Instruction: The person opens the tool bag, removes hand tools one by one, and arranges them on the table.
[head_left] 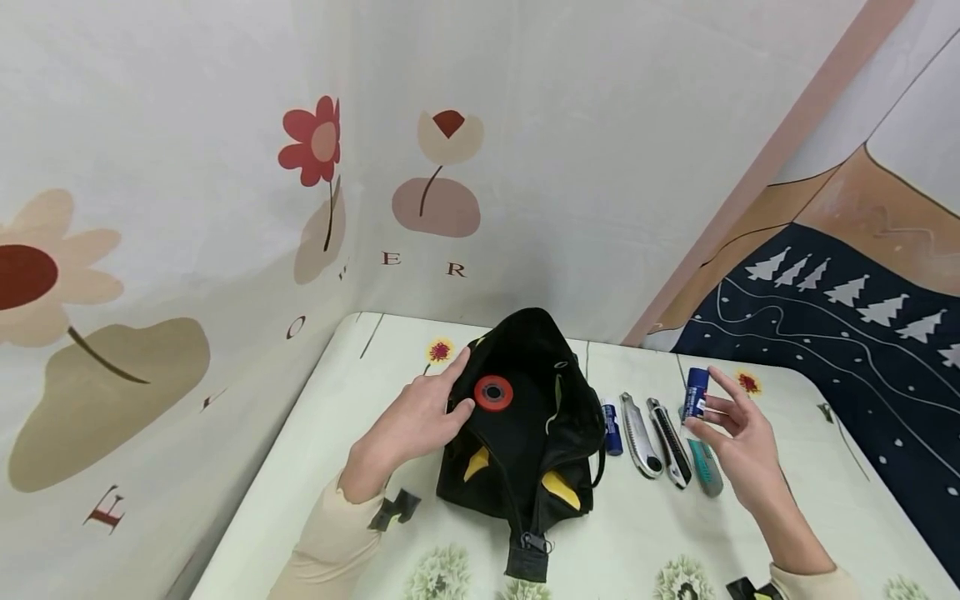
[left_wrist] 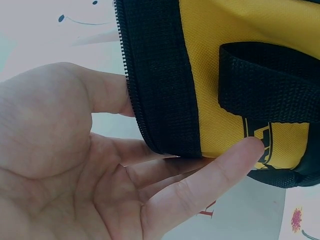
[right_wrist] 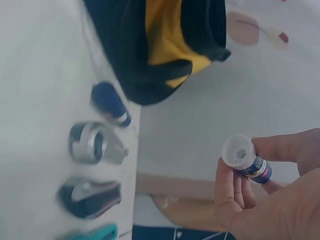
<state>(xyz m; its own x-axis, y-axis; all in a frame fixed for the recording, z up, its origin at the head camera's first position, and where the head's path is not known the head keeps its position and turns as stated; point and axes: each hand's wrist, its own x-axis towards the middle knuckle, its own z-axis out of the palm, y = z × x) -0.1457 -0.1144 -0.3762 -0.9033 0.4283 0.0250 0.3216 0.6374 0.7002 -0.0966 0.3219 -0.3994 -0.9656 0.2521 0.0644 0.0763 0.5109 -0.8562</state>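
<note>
A black and yellow zippered tool bag (head_left: pixel 525 467) stands with its mouth spread wide, and a red ring-shaped roll (head_left: pixel 493 392) with a dark centre lies inside. My left hand (head_left: pixel 423 412) grips the bag's left rim; its fingers lie against the yellow side near a black strap (left_wrist: pixel 270 82) in the left wrist view. To the right, my right hand (head_left: pixel 738 429) pinches a blue glue stick (head_left: pixel 696 393) between thumb and fingers, above the table. The right wrist view shows the white base of that glue stick (right_wrist: pixel 240 152).
Right of the bag lie a second blue glue stick (head_left: pixel 612 429), a grey utility knife (head_left: pixel 640 435), a black and silver utility knife (head_left: pixel 670 442) and a teal-handled knife (head_left: pixel 705 468), partly behind the right hand. Printed cloth walls (head_left: pixel 600 167) rise behind the white table (head_left: pixel 300 500).
</note>
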